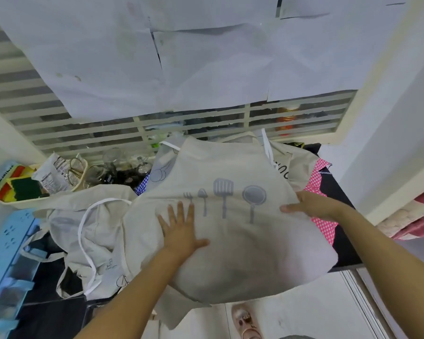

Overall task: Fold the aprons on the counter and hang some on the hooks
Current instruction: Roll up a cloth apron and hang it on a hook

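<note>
the left grip lies flat on the utensil-print apron, fingers straight and spread, pressing just below its printed fork. the right grip sits at that apron's right edge with its thumb on the cloth; whether its fingers curl under the edge cannot be told. the apron is spread over the black tabletop, its near hem hanging past the front edge. left of the apron, touching it, lies a crumpled heap of beige aprons. right of it, partly beneath it, is a pink checked cloth. behind the apron's left side, glass jars and a sponge tray crowd the tabletop under a slatted window.
</note>
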Demonstrator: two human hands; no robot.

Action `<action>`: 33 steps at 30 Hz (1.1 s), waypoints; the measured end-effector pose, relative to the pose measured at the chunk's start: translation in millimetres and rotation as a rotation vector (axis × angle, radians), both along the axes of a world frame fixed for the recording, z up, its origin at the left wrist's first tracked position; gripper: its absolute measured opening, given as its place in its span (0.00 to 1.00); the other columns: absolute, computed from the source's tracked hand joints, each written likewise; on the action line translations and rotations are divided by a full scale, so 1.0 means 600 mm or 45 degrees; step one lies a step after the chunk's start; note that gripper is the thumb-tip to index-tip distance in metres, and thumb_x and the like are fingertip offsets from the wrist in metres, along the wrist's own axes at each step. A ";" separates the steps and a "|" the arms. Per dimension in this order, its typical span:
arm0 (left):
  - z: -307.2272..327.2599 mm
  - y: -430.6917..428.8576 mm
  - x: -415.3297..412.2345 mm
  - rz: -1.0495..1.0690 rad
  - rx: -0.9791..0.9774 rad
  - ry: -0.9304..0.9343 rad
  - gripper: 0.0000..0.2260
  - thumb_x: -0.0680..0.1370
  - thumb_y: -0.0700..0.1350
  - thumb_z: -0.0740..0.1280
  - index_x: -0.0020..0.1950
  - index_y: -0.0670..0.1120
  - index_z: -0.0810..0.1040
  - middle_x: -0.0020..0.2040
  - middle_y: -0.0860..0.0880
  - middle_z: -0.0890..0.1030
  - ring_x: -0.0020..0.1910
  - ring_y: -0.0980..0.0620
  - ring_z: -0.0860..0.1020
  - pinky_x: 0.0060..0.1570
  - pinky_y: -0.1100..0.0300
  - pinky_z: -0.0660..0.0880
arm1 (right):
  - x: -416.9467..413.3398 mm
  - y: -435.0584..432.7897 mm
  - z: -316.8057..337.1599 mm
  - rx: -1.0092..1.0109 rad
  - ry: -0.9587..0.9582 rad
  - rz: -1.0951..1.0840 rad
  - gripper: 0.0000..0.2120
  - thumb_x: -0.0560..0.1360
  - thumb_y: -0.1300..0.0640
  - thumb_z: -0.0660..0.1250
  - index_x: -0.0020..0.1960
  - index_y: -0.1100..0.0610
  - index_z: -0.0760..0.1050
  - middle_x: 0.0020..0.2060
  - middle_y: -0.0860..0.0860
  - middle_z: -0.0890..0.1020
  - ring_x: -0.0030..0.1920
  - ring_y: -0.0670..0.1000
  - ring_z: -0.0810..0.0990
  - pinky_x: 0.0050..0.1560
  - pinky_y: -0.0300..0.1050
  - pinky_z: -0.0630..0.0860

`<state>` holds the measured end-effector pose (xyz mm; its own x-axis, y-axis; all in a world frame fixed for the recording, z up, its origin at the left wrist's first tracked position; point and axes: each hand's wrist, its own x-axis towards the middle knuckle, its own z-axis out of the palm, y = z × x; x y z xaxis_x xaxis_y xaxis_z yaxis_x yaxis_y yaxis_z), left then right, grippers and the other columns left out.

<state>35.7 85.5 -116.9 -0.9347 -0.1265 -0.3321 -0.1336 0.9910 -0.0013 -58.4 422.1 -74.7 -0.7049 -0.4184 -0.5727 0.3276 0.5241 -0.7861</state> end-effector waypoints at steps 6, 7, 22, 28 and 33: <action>-0.028 -0.089 0.010 -0.084 0.271 0.046 0.51 0.72 0.66 0.66 0.77 0.47 0.35 0.78 0.43 0.36 0.77 0.44 0.38 0.73 0.44 0.42 | -0.006 0.067 0.054 0.690 -0.012 0.581 0.07 0.70 0.51 0.75 0.43 0.55 0.83 0.36 0.41 0.85 0.39 0.40 0.82 0.48 0.37 0.76; -0.025 -0.097 0.010 -0.122 0.330 0.081 0.51 0.72 0.66 0.66 0.78 0.46 0.35 0.78 0.43 0.38 0.78 0.45 0.40 0.74 0.48 0.43 | -0.014 0.073 0.060 0.831 0.148 0.512 0.10 0.71 0.51 0.74 0.35 0.55 0.80 0.28 0.40 0.81 0.31 0.39 0.78 0.40 0.35 0.73; -0.055 -0.058 0.052 0.175 -0.054 -0.128 0.43 0.75 0.69 0.57 0.77 0.51 0.34 0.77 0.43 0.33 0.75 0.37 0.35 0.67 0.29 0.40 | 0.214 -0.010 -0.122 0.453 0.706 -0.812 0.05 0.75 0.66 0.63 0.45 0.60 0.78 0.39 0.53 0.80 0.38 0.55 0.79 0.39 0.43 0.71; -0.078 -0.039 0.058 0.196 -0.035 0.009 0.41 0.77 0.61 0.63 0.79 0.46 0.42 0.78 0.39 0.40 0.76 0.35 0.40 0.70 0.32 0.41 | 0.347 0.085 -0.270 0.324 -0.222 -1.276 0.25 0.72 0.69 0.68 0.67 0.63 0.66 0.42 0.61 0.79 0.39 0.58 0.77 0.46 0.50 0.74; -0.082 0.021 0.110 0.032 0.265 0.485 0.34 0.76 0.47 0.68 0.77 0.39 0.57 0.76 0.37 0.57 0.76 0.35 0.52 0.70 0.33 0.46 | 0.321 0.127 -0.281 0.090 -0.239 -1.236 0.39 0.70 0.71 0.71 0.74 0.50 0.59 0.52 0.58 0.71 0.43 0.53 0.78 0.47 0.46 0.76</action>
<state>101.5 98.1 -165.8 -0.9930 -0.1174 0.0148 -0.1099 0.9615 0.2520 134.3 498.1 -243.4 -0.6189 0.3323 -0.7117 0.7559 0.0061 -0.6546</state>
